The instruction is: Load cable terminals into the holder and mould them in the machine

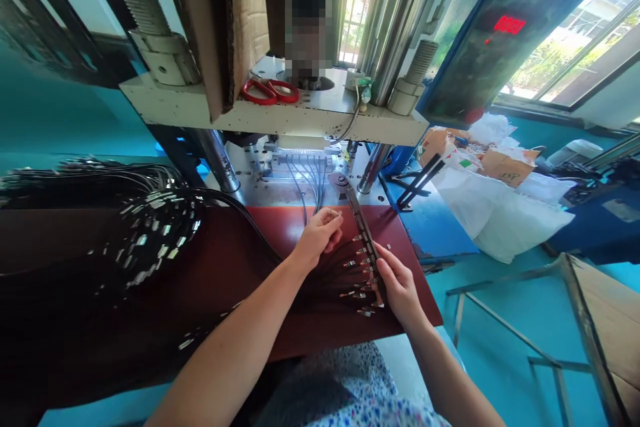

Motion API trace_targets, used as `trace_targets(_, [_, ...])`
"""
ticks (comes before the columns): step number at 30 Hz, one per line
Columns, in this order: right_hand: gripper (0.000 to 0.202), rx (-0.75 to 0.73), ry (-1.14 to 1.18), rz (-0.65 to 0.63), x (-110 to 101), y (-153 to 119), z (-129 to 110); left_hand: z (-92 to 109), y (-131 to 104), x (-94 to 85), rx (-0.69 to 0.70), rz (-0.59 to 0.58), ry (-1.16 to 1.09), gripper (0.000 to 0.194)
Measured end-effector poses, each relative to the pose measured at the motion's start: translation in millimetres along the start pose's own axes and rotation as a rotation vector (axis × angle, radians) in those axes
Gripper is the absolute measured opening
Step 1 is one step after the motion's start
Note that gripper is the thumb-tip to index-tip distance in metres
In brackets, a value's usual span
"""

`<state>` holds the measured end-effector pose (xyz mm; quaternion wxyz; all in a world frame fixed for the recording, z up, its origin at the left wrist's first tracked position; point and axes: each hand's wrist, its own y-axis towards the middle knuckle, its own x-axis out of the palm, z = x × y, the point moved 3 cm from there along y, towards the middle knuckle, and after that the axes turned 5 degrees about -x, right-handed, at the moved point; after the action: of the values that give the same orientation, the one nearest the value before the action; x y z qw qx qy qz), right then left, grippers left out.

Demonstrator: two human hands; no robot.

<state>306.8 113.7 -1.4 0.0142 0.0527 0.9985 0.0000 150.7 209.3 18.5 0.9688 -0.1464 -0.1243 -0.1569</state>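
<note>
My left hand [318, 235] pinches a thin black cable by its metal end over the red mat [280, 227]. My right hand [397, 283] holds the near end of a long dark metal jig bar [361, 227] that lies slanted on the mat. Several black cables with silver terminals [356, 273] fan out along the bar's left side, between my two hands. A few more cables [306, 183] run from the mat into the white mould block [300, 160] of the press machine behind.
A big heap of black cables with silver ends [145, 227] lies on the left of the bench. Red scissors [270, 91] rest on the press's upper plate [280, 113]. White bags and boxes [495, 200] sit to the right, above a metal frame [505, 320] on the teal floor.
</note>
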Motion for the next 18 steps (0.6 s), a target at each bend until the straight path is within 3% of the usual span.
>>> trace_targets(6, [0.052,0.013,-0.029,-0.027,-1,-1,-1,-3,-5,13.2,-0.133,-0.082,0.155,0.023])
trace_targets(15, [0.053,0.006,-0.086,-0.103,-4,1,1,-5,2,3.2,-0.243,-0.205,0.094,0.016])
trace_targets(18, [0.053,-0.011,-0.117,-0.130,-3,1,3,-5,2,3.3,-0.214,-0.173,0.130,0.019])
